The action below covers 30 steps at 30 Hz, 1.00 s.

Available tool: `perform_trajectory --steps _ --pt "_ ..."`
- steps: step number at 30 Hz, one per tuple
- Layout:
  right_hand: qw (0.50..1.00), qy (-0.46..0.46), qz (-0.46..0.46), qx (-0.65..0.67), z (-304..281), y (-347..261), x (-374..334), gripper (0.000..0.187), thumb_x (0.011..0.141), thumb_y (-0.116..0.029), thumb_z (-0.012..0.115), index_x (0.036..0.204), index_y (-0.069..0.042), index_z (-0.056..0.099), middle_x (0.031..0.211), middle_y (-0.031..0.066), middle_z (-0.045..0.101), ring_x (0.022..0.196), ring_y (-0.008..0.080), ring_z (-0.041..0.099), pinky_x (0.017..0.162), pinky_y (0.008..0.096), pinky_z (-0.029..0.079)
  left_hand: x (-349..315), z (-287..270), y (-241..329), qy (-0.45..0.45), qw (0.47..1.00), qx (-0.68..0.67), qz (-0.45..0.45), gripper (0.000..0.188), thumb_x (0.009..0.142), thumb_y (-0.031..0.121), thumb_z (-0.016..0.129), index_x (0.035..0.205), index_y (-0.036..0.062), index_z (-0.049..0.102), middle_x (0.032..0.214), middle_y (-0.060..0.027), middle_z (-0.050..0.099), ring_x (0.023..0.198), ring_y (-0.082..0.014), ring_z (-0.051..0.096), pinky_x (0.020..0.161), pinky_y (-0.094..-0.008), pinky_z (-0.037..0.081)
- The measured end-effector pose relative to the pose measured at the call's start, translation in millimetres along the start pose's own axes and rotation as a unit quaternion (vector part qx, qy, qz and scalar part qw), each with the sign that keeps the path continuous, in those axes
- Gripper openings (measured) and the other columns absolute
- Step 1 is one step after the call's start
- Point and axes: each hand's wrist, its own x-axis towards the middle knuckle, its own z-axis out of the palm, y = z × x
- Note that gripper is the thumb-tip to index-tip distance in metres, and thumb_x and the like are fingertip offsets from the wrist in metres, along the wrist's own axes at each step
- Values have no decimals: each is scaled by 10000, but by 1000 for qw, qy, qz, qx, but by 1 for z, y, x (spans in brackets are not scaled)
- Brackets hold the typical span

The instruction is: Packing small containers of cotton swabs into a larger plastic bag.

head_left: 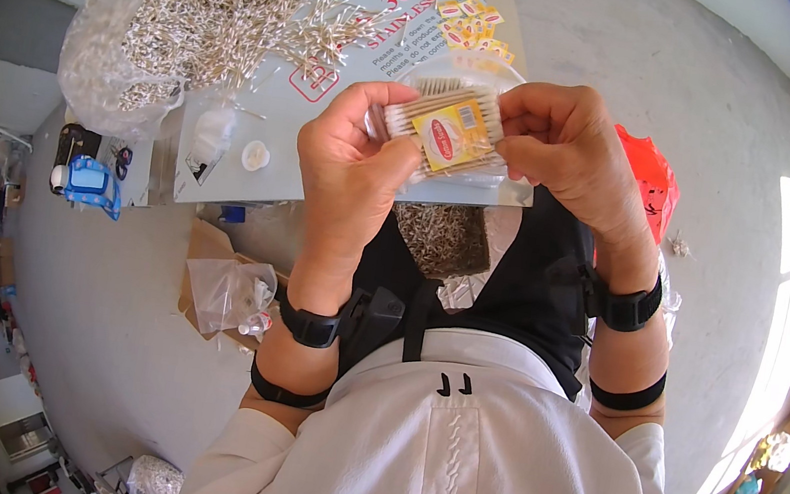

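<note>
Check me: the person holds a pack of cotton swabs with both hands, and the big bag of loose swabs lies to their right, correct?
Wrong side: the head view shows the big bag of loose swabs lying to their left. The left hand and right hand do hold the pack.

Workshop, packing type: cotton swabs [230,17] are heaped in a plastic bag [92,68] on the table [265,163]; yellow cards [468,27] are piled alongside; a cardboard box [204,242] is set on grey floor [726,193].

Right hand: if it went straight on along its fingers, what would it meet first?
The flat pack of cotton swabs with a yellow rectangular label, right at its fingertips; past that, probably the left hand, though depth is unclear.
</note>
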Motion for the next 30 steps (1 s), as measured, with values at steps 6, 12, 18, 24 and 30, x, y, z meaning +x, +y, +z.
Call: perform_trajectory --steps 6,12,18,24,30 --pt "999 4 -18 -31 0 11 4 171 743 -23 617 873 84 647 686 14 613 603 56 548 545 217 433 1 5 -9 16 999 -16 28 255 820 -106 585 1073 -79 600 934 -76 665 803 -67 615 715 -224 521" --pt "999 19 10 -24 -2 5 3 166 735 -26 626 861 80 646 678 8 605 605 49 529 545 216 426 1 -2 -4 -27 1000 -7 -6 267 867 -73 551 1128 -80 605 917 -73 667 755 -59 599 659 -219 503" --pt "999 12 -24 -43 -7 9 7 149 731 -31 639 833 79 639 681 3 601 616 44 519 542 215 420 2 0 -3 -33 999 10 -2 271 866 -70 542 1127 -83 614 876 -63 667 721 -54 589 629 -211 487" --pt "997 20 -31 -66 -3 10 8 151 726 -36 662 825 74 634 687 -2 595 630 43 523 547 216 423 3 0 -4 -24 999 34 5 264 860 -78 539 1111 -85 621 856 -60 666 707 -54 588 625 -206 483" --pt "1000 12 1 -22 -6 2 4 154 734 -40 654 832 77 634 669 26 607 616 63 558 552 228 444 5 -8 -4 -44 999 1 -28 318 873 -80 549 1186 -101 601 1047 -135 679 917 -124 644 854 -259 501"
